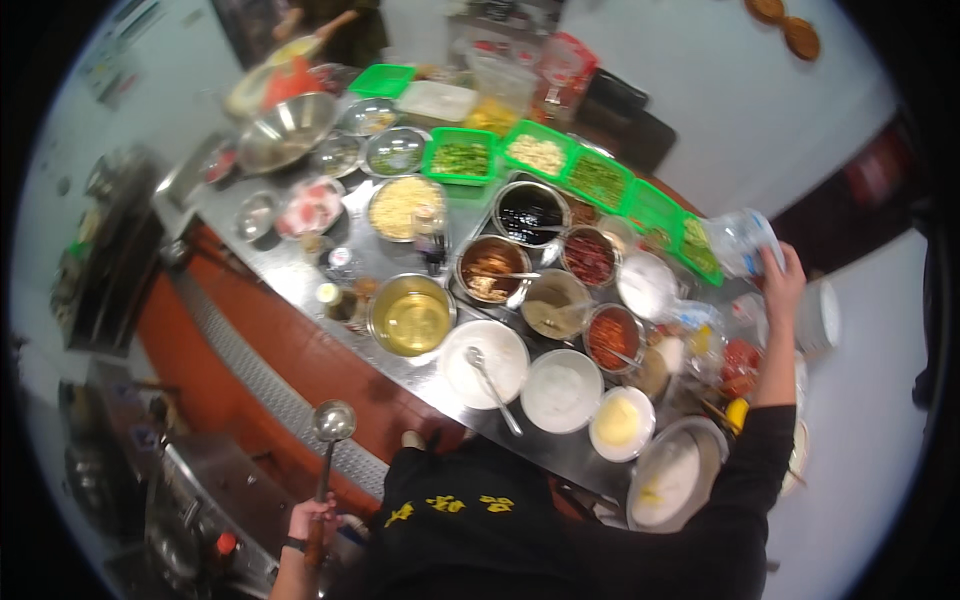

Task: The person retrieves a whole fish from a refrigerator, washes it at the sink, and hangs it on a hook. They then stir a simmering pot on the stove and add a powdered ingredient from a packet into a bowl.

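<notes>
My left hand (313,517) grips the wooden handle of a metal ladle (334,421), its bowl raised over the floor beside the steel table. On the far right, my right hand (784,277) is stretched out and grips a translucent plastic container (742,241) with blue marks. This container is blurred and sits by the end of a row of green plastic baskets, near one with chopped green vegetables (699,247). In front of me are a pot of yellow oil (412,316), a white bowl with a spoon (480,367) and another white bowl (562,391).
Pots of dark sauce (531,214) and red chilli paste (613,339) crowd the steel table (360,367). A large metal basin (679,476) stands close to my right arm. Stove equipment (217,510) is at left. Another person's hand (337,26) shows beyond the table.
</notes>
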{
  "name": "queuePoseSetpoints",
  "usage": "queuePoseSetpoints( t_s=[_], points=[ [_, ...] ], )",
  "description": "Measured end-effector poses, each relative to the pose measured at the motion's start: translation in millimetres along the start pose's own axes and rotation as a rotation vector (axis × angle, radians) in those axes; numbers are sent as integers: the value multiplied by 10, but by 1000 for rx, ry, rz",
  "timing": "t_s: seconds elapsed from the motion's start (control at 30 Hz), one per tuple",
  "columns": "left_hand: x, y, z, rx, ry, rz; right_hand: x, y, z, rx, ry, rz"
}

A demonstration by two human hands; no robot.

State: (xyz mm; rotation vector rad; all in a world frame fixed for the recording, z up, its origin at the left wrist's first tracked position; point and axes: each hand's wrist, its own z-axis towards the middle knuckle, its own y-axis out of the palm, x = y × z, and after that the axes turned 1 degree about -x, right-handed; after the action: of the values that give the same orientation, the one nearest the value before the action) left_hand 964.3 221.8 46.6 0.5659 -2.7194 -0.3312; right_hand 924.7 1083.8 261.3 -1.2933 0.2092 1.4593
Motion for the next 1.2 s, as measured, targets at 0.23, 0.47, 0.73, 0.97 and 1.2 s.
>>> queuePoseSetpoints(
  t_s=[0.23,0.47,0.73,0.97,1.2],
  points=[
    [87,-104,119,-14,-3,67,-1795,-131,-332,-24,-70,759],
    [45,-447,187,-155,-13,-66,-2526,348,-1347,-146,-138,880],
    [57,-682,234,-165,45,-99,-3170,434,-1488,-281,-240,941],
    [11,-817,237,-155,118,-181,-2321,1864,-2345,-301,65,1014],
    [-118,-1017,318,-115,107,-176,-1951,1866,-2408,-754,248,657]
  ],
)
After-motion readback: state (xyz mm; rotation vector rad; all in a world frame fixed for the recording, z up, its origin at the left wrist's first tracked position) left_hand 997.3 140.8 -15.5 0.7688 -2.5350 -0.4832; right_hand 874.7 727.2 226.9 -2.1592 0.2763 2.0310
